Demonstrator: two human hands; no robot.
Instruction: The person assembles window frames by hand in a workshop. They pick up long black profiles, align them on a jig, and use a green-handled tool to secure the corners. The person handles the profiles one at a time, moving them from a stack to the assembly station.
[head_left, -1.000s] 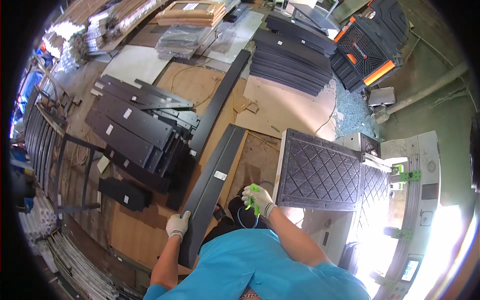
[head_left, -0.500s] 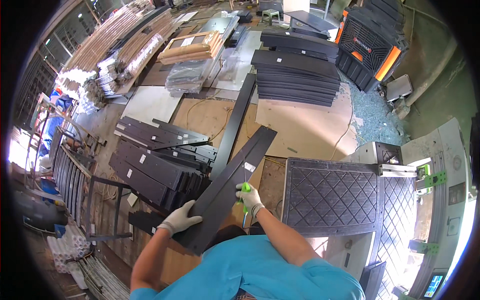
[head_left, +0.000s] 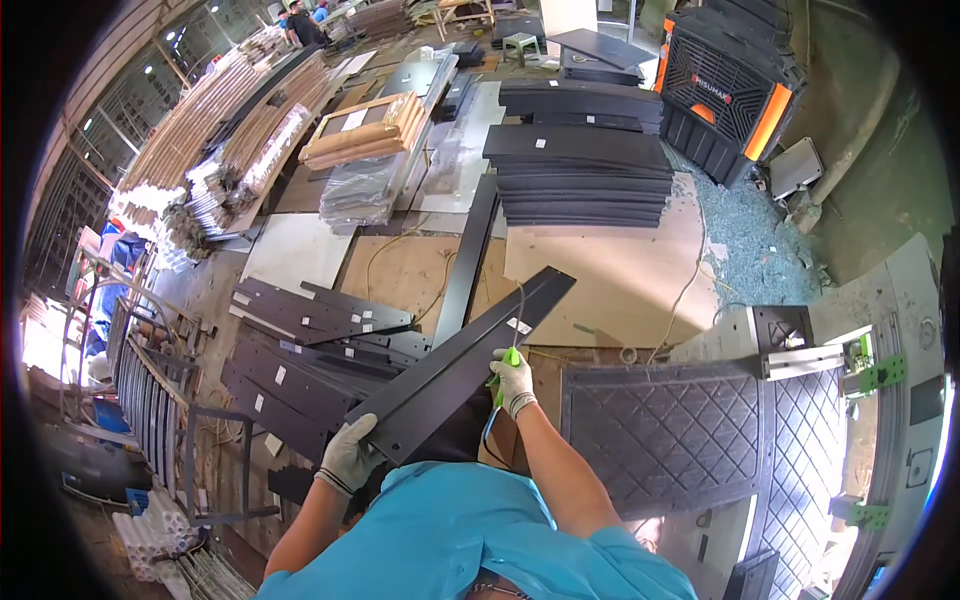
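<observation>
A long dark panel (head_left: 455, 365) with a raised lengthwise edge and a white label slants across in front of me, its far end up to the right. My left hand (head_left: 350, 455), in a pale glove, is closed on the panel's near left end. My right hand (head_left: 515, 384), also gloved, is wrapped round a green air blow gun (head_left: 511, 357) beside the panel's right edge. Its thin nozzle reaches up near the label, and a hose hangs below the hand. Dark labelled panels (head_left: 290, 375) lie piled to the left, partly behind the held one.
A stack of dark boards (head_left: 580, 180) stands ahead on brown sheeting. To the right is a dark mat with a diamond pattern (head_left: 660, 430), next to a machine with green brackets (head_left: 875, 376). A black-and-orange cooler (head_left: 715, 100) stands far right. People (head_left: 303, 25) are far off at the left.
The panel's far end has swung right and its near end has risen, so it lies flatter. Both hands moved with it, the right one slightly right. My view has shifted a little.
</observation>
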